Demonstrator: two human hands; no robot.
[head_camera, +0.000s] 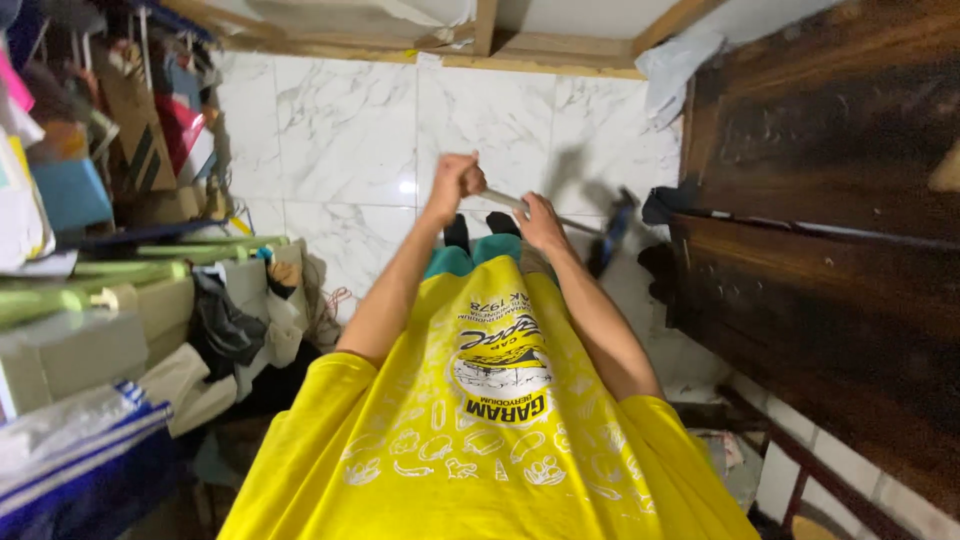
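Nearby, dark wooden cabinet (830, 250) and clutter pile (120, 300) flank both hands (500, 200) gripping a long handle (560, 215)

One view only, worn on the head. It looks steeply down the person's front: the yellow shirt (480, 420) fills the bottom centre, close under the lens. Both arms stretch away up-frame, ending at the left hand (455, 180) and right hand (540, 222) near mid-picture, a fair way off. Beyond them lies the marble floor (350, 140). A clutter pile (110, 270) edges the left side, a dark wooden panel (830, 250) the right. No second view shares the scene.
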